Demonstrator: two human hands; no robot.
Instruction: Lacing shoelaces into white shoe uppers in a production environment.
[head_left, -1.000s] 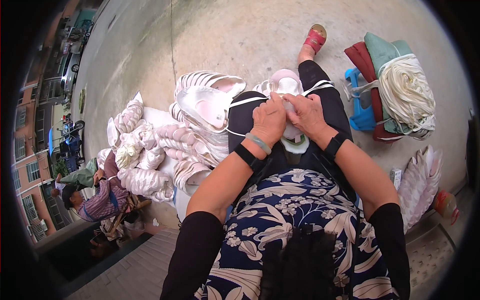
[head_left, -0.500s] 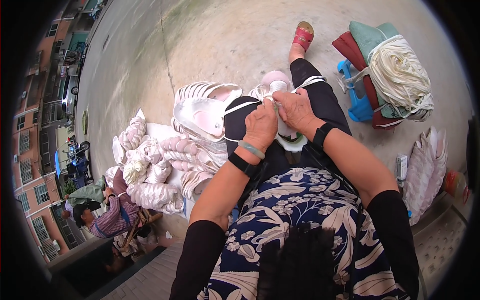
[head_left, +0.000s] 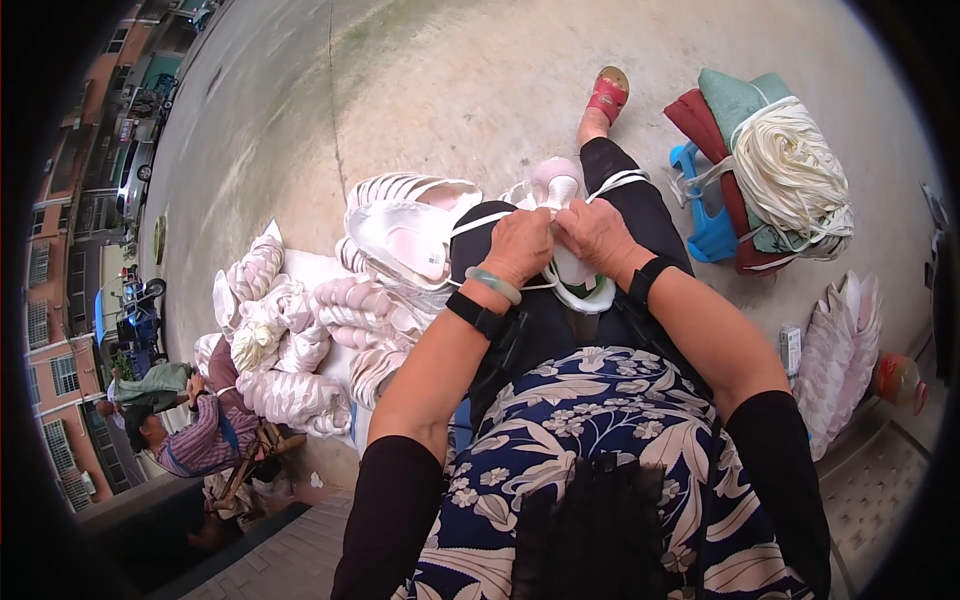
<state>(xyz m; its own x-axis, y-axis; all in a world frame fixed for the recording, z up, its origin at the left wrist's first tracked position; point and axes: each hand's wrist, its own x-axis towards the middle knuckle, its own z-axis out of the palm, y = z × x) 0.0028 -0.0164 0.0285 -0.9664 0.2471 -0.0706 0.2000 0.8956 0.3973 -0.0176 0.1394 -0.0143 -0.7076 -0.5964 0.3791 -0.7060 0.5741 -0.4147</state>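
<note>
Over my lap lies a white and pink shoe upper point(head_left: 556, 178) with a rounded pink end and a dark green edge showing near my body. My left hand point(head_left: 522, 245) is closed, its fingertips pinching white lace at the middle of the upper. Beside it, my right hand point(head_left: 598, 236) also pinches white lace, and the two hands nearly touch. The lace point(head_left: 620, 181) runs over both thighs. My fingers hide the point where the strands meet. To the left, by my knee, is a stack of similar white and pink uppers point(head_left: 400, 240).
Several bundled uppers point(head_left: 295, 400) lie at the left, near a seated person point(head_left: 205, 435). On the right, a blue stool point(head_left: 712, 225) bears dark red and green cloth with a hank of white laces point(head_left: 790, 155). Another bundle of uppers point(head_left: 842, 365) and a bottle point(head_left: 898, 380) stand closer.
Both hands have come down slightly and turned, with the knuckles now more upward and the fingers still on the lace. The whole view has shifted a little.
</note>
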